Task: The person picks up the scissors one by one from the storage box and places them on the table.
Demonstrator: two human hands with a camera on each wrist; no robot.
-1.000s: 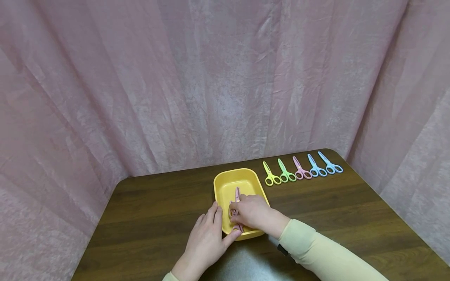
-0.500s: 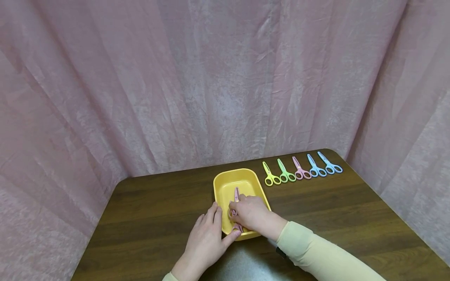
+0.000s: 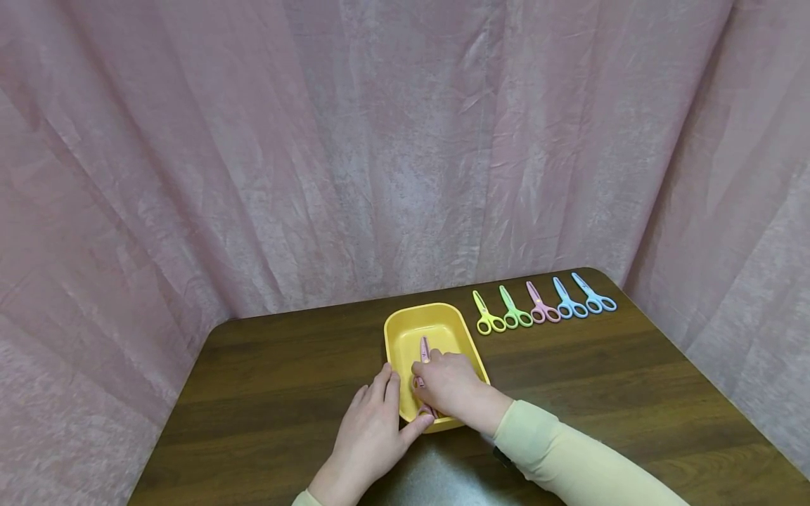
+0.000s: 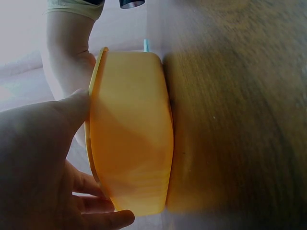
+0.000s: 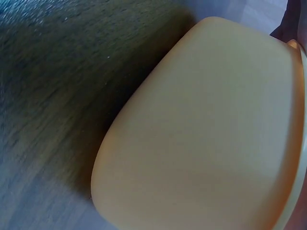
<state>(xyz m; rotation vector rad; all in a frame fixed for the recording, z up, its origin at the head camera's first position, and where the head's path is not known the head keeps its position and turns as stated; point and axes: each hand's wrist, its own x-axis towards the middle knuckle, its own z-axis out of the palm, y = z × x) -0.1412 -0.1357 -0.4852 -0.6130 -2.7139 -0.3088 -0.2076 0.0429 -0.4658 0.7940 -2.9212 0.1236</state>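
Observation:
The yellow tray (image 3: pixel 414 316) stands on the table, and pink scissors (image 3: pixel 425 347) lie inside it, blades pointing away. My right hand (image 3: pixel 452 383) reaches in over the tray's right wall, its fingers curled on the scissors' handle part, hiding much of it. Another pink loop (image 3: pixel 427 410) shows at the tray's near end; whether it belongs to a second pair, I cannot tell. My left hand (image 3: pixel 373 429) rests at the near left corner, straight fingers along the left side, thumb on the near rim. From the left wrist, the tray's outer wall (image 4: pixel 132 129) is seen with the thumb touching its rim.
To the tray's right, several scissors lie in a row: yellow (image 3: pixel 489 320), green (image 3: pixel 517 316), pink (image 3: pixel 541 309) and light blue (image 3: pixel 569 306). Pink curtains (image 3: pixel 392 140) hang behind and beside the dark wooden table (image 3: pixel 272 379).
My right hand and forearm have shifted slightly left, and the pink blades in the tray have tipped a little left too. My left hand and the tray look unmoved.

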